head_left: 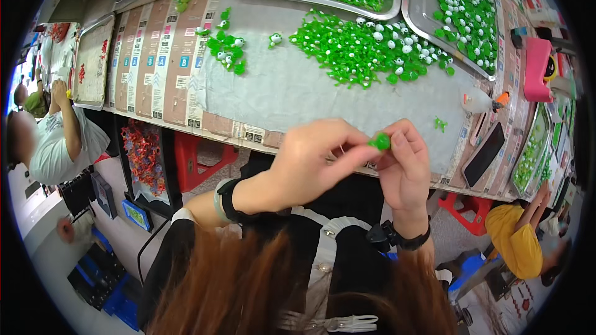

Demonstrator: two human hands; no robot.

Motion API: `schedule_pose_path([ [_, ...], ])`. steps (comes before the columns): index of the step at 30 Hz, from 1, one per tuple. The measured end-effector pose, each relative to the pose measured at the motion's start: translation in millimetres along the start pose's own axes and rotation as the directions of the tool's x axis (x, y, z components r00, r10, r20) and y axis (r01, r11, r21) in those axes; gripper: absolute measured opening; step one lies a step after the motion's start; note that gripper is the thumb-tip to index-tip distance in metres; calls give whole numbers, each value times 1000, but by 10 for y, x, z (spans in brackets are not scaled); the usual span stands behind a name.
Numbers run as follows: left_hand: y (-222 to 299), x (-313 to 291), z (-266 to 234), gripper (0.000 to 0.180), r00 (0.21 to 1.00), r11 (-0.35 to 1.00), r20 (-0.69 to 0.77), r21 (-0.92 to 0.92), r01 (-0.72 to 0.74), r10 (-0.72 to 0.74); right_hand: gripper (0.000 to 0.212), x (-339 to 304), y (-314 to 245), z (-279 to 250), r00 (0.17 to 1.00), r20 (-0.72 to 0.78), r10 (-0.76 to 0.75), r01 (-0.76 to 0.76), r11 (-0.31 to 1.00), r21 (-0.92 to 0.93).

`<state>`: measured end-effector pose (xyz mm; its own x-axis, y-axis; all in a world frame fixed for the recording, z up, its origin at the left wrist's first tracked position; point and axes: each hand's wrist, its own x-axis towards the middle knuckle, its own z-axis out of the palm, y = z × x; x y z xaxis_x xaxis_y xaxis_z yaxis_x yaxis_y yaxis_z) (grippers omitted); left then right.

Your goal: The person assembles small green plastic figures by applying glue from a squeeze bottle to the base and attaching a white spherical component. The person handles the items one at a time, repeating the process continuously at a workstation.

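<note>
While two hands pinch it from both sides, a small green piece (380,141) sits up in front of the near edge of the pale sheet (267,100). The left hand (313,162) holds it with the tips of the thumb and fingers, and the right hand (405,164) holds its other side. Fingers hide much of the piece, so I cannot tell its full shape.

To the right of the hands, one little green bit (440,124) lies alone on the sheet. Farther back is a big pile of green and white bits (354,49), too jumbled to count. A smaller heap of green toys (226,51) is off to the left.

Behind the big pile are two metal trays with more green bits, and the top of the picture cuts both off. On the right side of the table (146,65) are a dark phone (484,155), a bottle with an orange tip (478,100) and a pink thing (537,69) that is hard to make out.
</note>
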<state>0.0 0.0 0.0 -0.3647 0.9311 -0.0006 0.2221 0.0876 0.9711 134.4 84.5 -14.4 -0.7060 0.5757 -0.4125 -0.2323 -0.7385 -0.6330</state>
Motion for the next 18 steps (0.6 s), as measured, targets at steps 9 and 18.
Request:
schedule_pose_path([
  [9,-639,288,-707,13,935,718,-342,674,176,92,26,-47,-462,-910,559,-364,-745,453,642,-619],
  [18,-675,585,-369,13,982,712,-172,699,67,77,55,356,-785,-1151,661,-195,-725,268,470,-841],
])
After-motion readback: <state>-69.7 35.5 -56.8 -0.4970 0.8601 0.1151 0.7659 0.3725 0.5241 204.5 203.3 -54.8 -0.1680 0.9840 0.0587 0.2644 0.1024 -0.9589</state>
